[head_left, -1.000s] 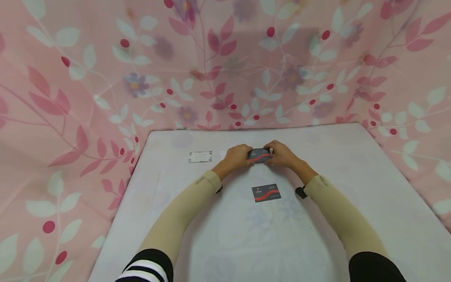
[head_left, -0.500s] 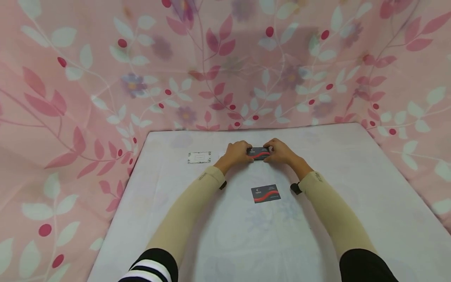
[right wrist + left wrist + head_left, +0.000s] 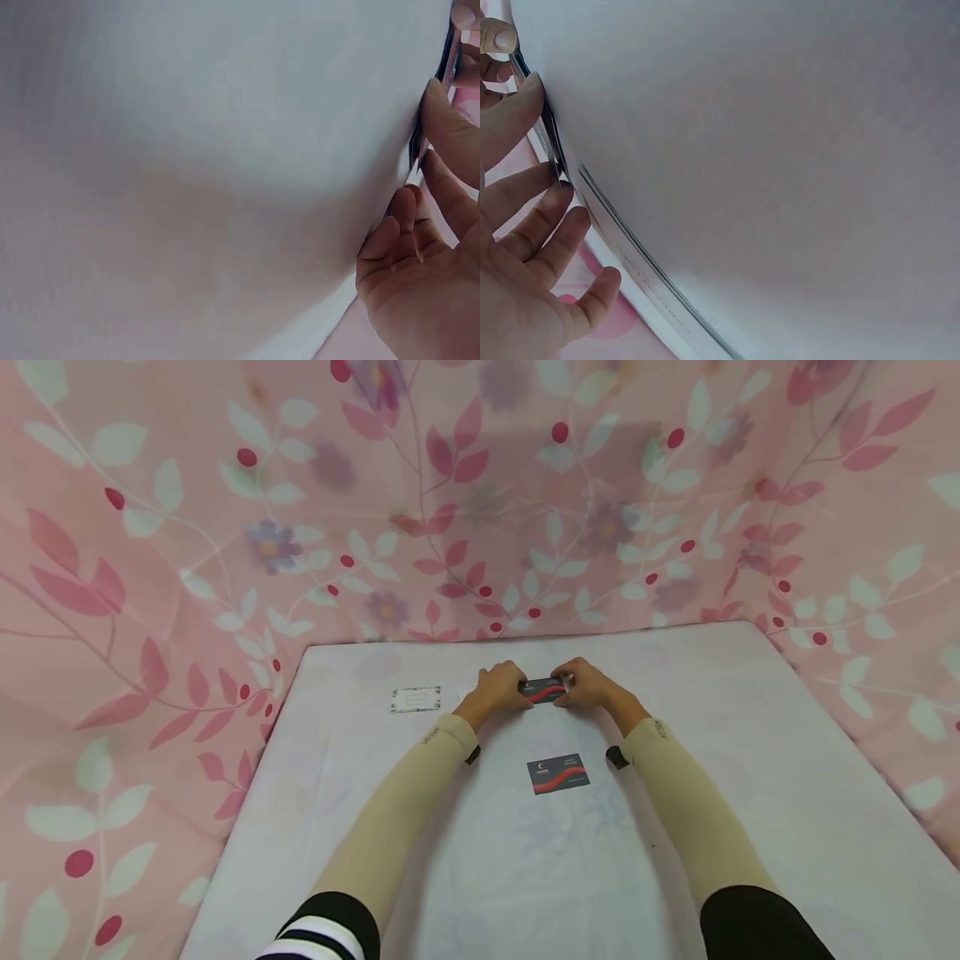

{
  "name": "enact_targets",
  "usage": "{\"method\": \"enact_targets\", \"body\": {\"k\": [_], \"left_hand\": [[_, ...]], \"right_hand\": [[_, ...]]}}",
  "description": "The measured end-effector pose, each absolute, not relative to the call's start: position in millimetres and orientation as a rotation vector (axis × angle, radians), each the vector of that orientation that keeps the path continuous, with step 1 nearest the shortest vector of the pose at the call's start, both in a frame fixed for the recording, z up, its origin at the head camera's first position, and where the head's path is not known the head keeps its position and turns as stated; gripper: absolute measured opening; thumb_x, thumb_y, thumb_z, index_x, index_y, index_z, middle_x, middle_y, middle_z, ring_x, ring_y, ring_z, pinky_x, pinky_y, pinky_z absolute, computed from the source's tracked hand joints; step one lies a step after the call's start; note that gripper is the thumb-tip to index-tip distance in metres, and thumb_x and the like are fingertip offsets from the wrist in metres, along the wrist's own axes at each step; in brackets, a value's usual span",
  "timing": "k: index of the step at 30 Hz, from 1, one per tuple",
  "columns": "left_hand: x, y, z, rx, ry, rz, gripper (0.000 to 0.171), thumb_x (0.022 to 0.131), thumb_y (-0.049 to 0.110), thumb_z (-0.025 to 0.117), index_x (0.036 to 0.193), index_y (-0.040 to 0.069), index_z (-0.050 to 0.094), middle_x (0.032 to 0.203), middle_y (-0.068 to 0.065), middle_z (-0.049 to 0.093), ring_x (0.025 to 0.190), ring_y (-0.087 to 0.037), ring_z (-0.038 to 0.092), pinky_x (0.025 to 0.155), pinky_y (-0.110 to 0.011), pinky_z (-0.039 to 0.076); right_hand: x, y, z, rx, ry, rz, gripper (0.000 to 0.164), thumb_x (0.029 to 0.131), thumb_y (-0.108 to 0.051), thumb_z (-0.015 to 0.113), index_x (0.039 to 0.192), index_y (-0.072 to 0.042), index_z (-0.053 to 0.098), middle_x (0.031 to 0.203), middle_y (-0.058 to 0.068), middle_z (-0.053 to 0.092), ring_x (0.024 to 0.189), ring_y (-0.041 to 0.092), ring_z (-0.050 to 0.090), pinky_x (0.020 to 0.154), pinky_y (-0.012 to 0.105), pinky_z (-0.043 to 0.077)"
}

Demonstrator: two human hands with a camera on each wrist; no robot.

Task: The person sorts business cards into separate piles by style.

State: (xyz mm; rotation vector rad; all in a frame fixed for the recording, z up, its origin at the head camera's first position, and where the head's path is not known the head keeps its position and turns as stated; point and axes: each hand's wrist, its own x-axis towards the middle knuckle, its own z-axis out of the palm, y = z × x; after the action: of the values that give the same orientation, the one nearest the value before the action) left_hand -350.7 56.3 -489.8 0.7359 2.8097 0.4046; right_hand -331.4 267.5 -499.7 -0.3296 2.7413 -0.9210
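Far out on the table, a dark grey business card (image 3: pixel 542 691) with a red wave is held between both hands. My left hand (image 3: pixel 497 690) pinches its left end, thumb on the near edge and fingers at the far edge. At the right end, my right hand (image 3: pixel 588 687) pinches it likewise. In the left wrist view the dark card (image 3: pixel 551 127) shows edge-on, and I cannot tell whether it is one card or a stack. A matching business card (image 3: pixel 558 774) lies flat nearer the body.
A white card (image 3: pixel 416 699) with a leafy border lies left of the hands. Another pale card (image 3: pixel 463 695) is mostly hidden behind the left hand. The white-covered table (image 3: pixel 562 893) ends at a pink floral cloth (image 3: pixel 480 510) behind and at the sides.
Both wrists have drawn slightly closer together, with the fingers still on the card's ends. The head view has shifted a little. The matching card and the white card have stayed in place.
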Motion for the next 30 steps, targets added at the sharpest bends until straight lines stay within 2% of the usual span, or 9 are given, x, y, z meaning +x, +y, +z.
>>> {"method": "enact_targets", "body": {"k": [9, 18, 21, 25, 30], "left_hand": [[-346.3, 56.2, -488.9, 0.715, 2.799, 0.323, 0.052, 0.083, 0.042, 0.078, 0.124, 0.013, 0.067, 0.115, -0.004, 0.059, 0.104, -0.021, 0.053, 0.099, -0.05, 0.038], [-344.4, 56.5, -486.1, 0.712, 2.821, 0.333, 0.052, 0.084, 0.042, 0.077, 0.126, 0.013, 0.065, 0.118, -0.006, 0.058, 0.108, -0.023, 0.052, 0.099, -0.051, 0.037], [-344.5, 56.0, -487.9, 0.716, 2.829, 0.33, 0.053, 0.083, 0.043, 0.078, 0.126, 0.014, 0.065, 0.118, -0.006, 0.058, 0.109, -0.024, 0.053, 0.098, -0.05, 0.038], [-345.2, 55.1, -490.5, 0.721, 2.831, 0.332, 0.05, 0.083, 0.043, 0.078, 0.121, 0.014, 0.067, 0.116, -0.004, 0.059, 0.107, -0.023, 0.054, 0.097, -0.05, 0.038], [-345.5, 53.8, -491.1, 0.727, 2.83, 0.328, 0.048, 0.083, 0.043, 0.078, 0.12, 0.014, 0.068, 0.117, -0.004, 0.059, 0.107, -0.023, 0.054, 0.098, -0.051, 0.037]], "right_hand": [[-333.7, 271.3, -509.4, -0.283, 2.715, -0.999, 0.06, 0.078, -0.017, 0.082, 0.132, -0.003, 0.061, 0.135, 0.021, 0.05, 0.11, 0.033, 0.05, 0.094, 0.044, 0.043], [-334.8, 269.9, -508.7, -0.316, 2.722, -1.023, 0.06, 0.079, -0.016, 0.081, 0.133, -0.002, 0.06, 0.134, 0.021, 0.052, 0.11, 0.034, 0.049, 0.095, 0.046, 0.042], [-335.3, 269.8, -509.8, -0.305, 2.722, -1.021, 0.06, 0.079, -0.017, 0.081, 0.133, -0.002, 0.06, 0.132, 0.02, 0.053, 0.107, 0.031, 0.049, 0.091, 0.042, 0.042], [-335.2, 269.3, -509.6, -0.276, 2.694, -1.032, 0.059, 0.081, -0.016, 0.081, 0.134, -0.002, 0.059, 0.119, 0.018, 0.056, 0.099, 0.028, 0.048, 0.085, 0.037, 0.04], [-334.7, 268.3, -509.5, -0.236, 2.681, -1.034, 0.057, 0.081, -0.018, 0.081, 0.132, -0.004, 0.06, 0.118, 0.016, 0.056, 0.102, 0.027, 0.048, 0.089, 0.037, 0.039]]}}
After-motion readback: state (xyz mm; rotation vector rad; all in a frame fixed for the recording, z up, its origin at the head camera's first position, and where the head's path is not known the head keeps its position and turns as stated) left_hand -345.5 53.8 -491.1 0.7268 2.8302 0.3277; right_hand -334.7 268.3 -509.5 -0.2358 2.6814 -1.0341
